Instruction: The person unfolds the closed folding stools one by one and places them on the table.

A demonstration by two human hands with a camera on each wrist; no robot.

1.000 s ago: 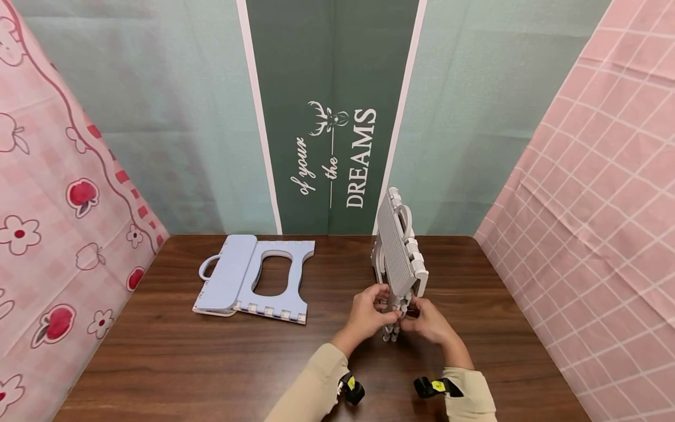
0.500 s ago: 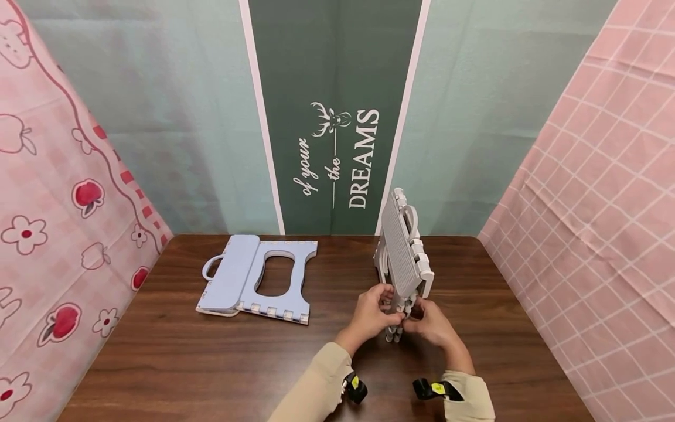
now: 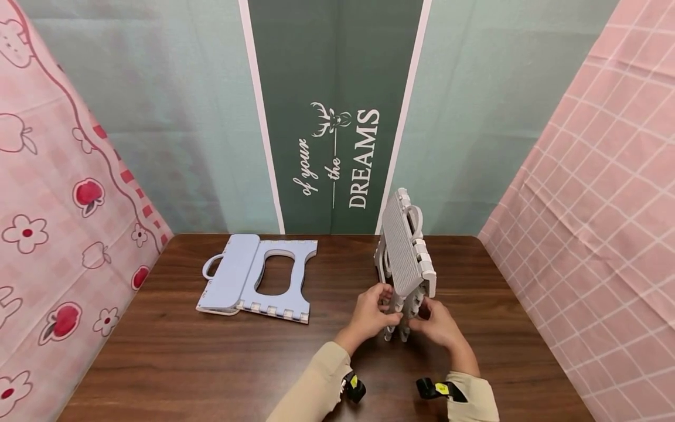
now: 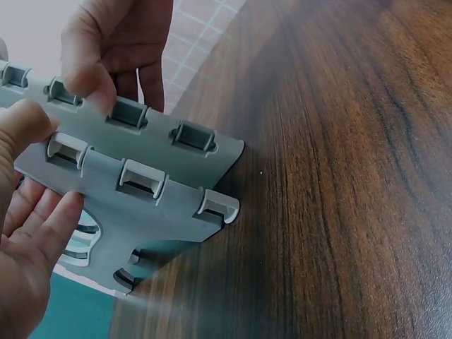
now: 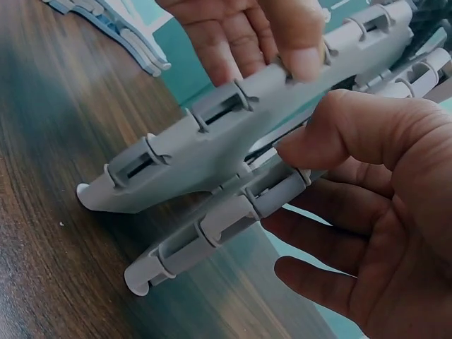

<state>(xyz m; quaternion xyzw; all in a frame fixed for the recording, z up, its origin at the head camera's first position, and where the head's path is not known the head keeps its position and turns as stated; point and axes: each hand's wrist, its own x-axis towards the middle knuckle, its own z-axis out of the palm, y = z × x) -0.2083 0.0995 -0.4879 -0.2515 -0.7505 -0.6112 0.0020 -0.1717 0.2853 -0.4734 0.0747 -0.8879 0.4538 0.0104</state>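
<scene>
A grey folding stool (image 3: 403, 246) stands on end on the wooden table, its ribbed top folded and a loop handle on its right side. Its two leg panels are parted at the front, with a gap between their hinged edges in both wrist views. My left hand (image 3: 371, 313) grips the front edge of the left panel (image 4: 141, 183), thumb on the inner side. Opposite it, my right hand (image 3: 436, 322) pinches the edge of the right panel (image 5: 219, 219) between thumb and fingers. Both panels' lower ends are right at the tabletop.
A light blue folding stool (image 3: 229, 275) lies folded flat on the left of the table (image 3: 253, 363). Green cloth (image 3: 448, 117) hangs behind the table. Pink cloths hang along the left (image 3: 47, 176) and right (image 3: 585, 205) sides.
The grey stool's leg panels have spread apart, the right one moving rightward with my right hand. The top has shifted slightly right. My left hand has stayed nearly in place.
</scene>
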